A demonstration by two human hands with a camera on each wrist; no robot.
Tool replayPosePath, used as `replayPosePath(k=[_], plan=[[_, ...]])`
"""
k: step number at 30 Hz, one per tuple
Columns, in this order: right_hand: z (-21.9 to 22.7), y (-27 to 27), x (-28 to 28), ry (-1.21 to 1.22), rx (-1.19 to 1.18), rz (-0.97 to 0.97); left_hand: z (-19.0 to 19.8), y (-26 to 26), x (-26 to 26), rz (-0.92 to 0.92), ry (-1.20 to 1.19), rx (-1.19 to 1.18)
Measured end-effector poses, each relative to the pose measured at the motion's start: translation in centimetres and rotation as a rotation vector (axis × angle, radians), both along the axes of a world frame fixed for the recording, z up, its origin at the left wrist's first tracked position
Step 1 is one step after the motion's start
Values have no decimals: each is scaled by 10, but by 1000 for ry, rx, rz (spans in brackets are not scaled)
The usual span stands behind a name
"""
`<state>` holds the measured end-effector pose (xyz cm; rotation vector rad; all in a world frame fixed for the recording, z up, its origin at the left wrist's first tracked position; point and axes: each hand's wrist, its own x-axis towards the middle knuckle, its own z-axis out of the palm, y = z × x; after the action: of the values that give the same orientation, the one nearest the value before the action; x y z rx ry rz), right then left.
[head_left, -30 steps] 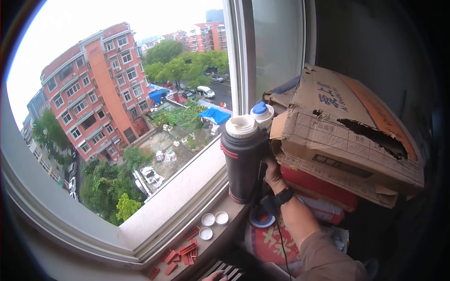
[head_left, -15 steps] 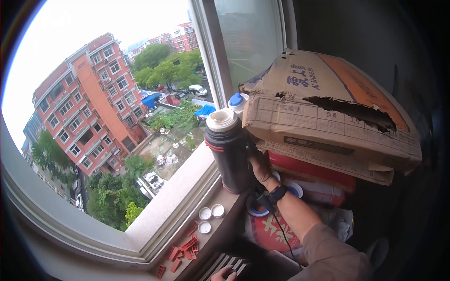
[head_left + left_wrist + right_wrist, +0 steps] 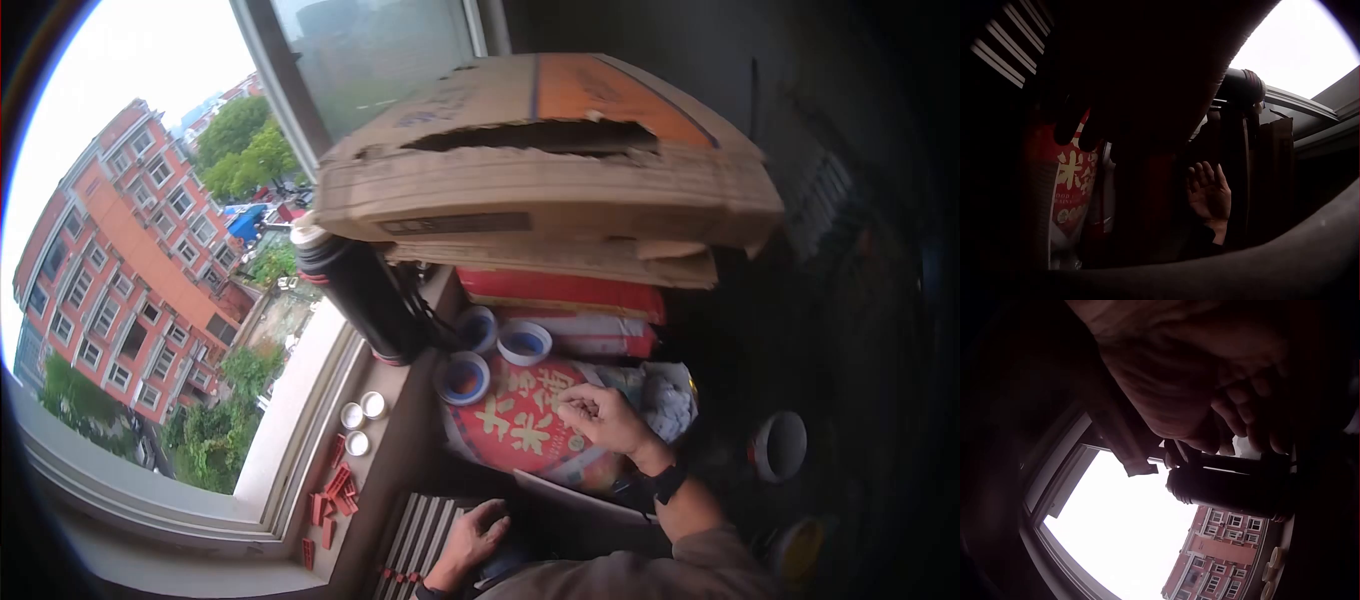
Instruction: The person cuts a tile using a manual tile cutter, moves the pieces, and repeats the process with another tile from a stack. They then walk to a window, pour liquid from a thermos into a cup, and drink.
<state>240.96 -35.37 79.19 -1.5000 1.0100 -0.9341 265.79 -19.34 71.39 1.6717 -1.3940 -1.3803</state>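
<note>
My right hand [image 3: 607, 420] hangs over a red printed bag [image 3: 525, 410] with loosely bent fingers and nothing in it; the right wrist view shows its palm [image 3: 1172, 381]. Low in the head view, my left hand [image 3: 474, 540] is empty and relaxed, beside a slatted rack [image 3: 425, 535]. A dark flask [image 3: 365, 300] with a white top stands on the window ledge, touched by neither hand. Three small white caps [image 3: 373, 405] and several red plastic pieces [image 3: 340, 488] lie on the ledge. On or by the bag are three white-and-blue round pieces [image 3: 524, 343].
A large torn cardboard box [image 3: 560, 195] sits on red packages [image 3: 560, 292] behind the bag. The window frame [image 3: 285, 90] runs along the left. A white bowl-like container [image 3: 780, 447] is at the right, and a bag of white lumps [image 3: 668, 402] is near my right hand.
My right hand has let go of the flask and moved right and toward me. The head view has turned right, and more of my left hand shows.
</note>
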Motion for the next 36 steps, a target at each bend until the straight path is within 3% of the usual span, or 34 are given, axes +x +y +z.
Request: replayPosePath(k=[3,7,10,13,15,17,21,22,27,31,36], plan=[[-9,63,-80,-65,20,-160,-5,3,-41,-144,-24,-62],[-46,162,-177,-189,95,-504,-28,16,-89,-306,121,120],[-62,243,-232,-318,169,-830,-20,26,-141,-408,198,179],[-73,322,-279,-336,221,-1125,40,36,-221,-640,42,-29],[-76,365,-300,-388,268,-1284,12,44,-238,-704,42,34],[-73,398,-317,-471,261,-1414,23,52,-276,-792,-55,-54],[-65,443,-347,-674,142,-1608,14,55,-320,-1006,-104,-165],[-62,452,-350,-708,101,-1653,8,54,-328,-1047,-77,-310],[-59,484,-353,-925,-26,-1843,-8,41,-351,-1179,-169,-248],[-70,504,-347,-1185,35,-1917,-38,22,-360,-1235,-216,-222],[-90,511,-344,-1330,-85,-2018,-64,-1,-366,-1341,-261,-154]])
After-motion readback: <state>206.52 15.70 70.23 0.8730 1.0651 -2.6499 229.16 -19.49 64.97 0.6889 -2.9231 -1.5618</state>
